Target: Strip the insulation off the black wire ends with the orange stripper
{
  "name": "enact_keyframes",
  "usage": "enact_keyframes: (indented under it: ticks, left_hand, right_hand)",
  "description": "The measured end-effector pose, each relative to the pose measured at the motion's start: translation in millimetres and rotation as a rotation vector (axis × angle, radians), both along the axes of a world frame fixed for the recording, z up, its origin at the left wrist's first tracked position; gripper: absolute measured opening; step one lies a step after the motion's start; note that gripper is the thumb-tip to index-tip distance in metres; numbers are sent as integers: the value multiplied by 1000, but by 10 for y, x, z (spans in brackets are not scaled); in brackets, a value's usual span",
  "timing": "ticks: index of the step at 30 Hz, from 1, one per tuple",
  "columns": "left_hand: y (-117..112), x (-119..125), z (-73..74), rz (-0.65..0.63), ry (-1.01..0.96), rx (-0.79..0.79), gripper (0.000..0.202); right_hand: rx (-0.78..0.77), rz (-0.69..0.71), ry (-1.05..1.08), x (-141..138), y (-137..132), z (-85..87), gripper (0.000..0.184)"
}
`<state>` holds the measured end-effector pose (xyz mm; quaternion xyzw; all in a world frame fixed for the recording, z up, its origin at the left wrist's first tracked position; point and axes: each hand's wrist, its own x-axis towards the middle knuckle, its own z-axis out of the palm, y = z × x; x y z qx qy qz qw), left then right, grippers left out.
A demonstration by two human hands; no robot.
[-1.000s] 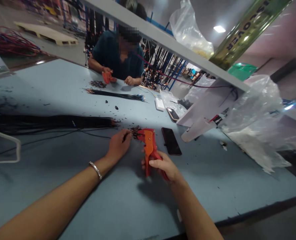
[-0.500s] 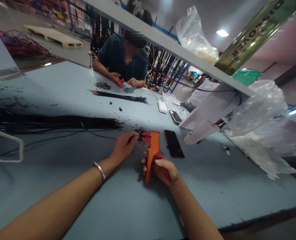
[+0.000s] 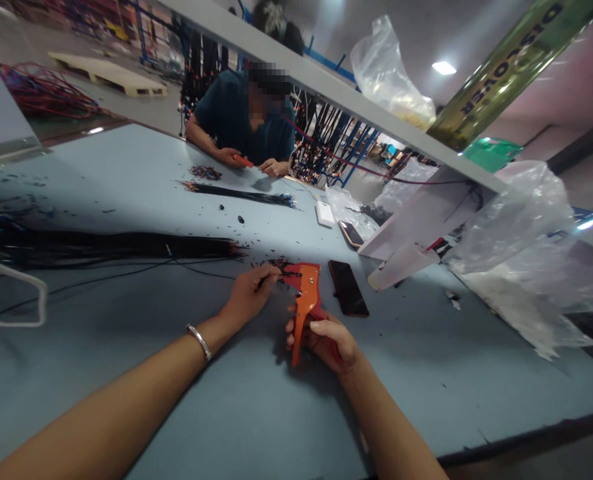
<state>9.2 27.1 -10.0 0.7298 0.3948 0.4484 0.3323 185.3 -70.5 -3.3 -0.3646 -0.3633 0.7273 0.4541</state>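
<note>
An orange and red wire stripper point(image 3: 308, 287) is in my right hand point(image 3: 329, 340), the fingers wrapped round its handles. Its jaws point left, towards my left hand point(image 3: 250, 293). That hand is closed in a pinch on a thin black wire point(image 3: 201, 271), whose tip reaches the stripper's jaws; whether the jaws grip it I cannot tell. The wire trails off to the left across the table. Behind my left hand lies a thick bundle of black wires point(image 3: 126, 245) with coppery ends at the right. Small dark offcuts point(image 3: 279, 263) are heaped just behind the jaws.
A black phone point(image 3: 349, 288) lies right of the stripper, another phone point(image 3: 351, 233) farther back. Across the table a person point(image 3: 243, 127) holds a red tool near a smaller wire bundle point(image 3: 241, 193). A shelf point(image 3: 346, 93) crosses above; plastic bags point(image 3: 516, 220) lie at right.
The stripper and both my hands stay almost in place, with only slight shifts near the jaws. Across the table, the person's red tool has tilted flatter and their hands have moved a little.
</note>
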Motion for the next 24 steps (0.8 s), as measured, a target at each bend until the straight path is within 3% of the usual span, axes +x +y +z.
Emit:
enact_keyframes:
  ticks: [24]
  left_hand:
    - [-13,-12,-18,-56,-68,55,21]
  right_hand:
    - [-25,-40,4,-60,-28,11,31]
